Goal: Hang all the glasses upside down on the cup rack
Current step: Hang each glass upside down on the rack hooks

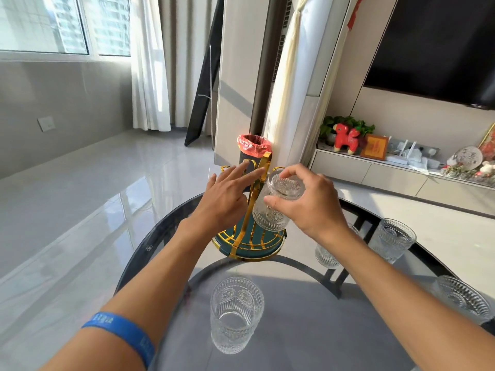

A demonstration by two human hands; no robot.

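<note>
The cup rack has a green round base with gold wire and a tall gold handle, and it stands at the far side of the round glass table. My right hand grips an embossed clear glass upside down, tilted against the rack's right side. My left hand rests with fingers spread against the gold handle. An upright glass stands near me. Another glass is partly hidden behind my right forearm. Two more glasses stand at the right.
A bin with a pink liner stands on the floor just behind the rack. A low TV cabinet with ornaments runs along the right wall. Glossy tiled floor lies to the left of the table.
</note>
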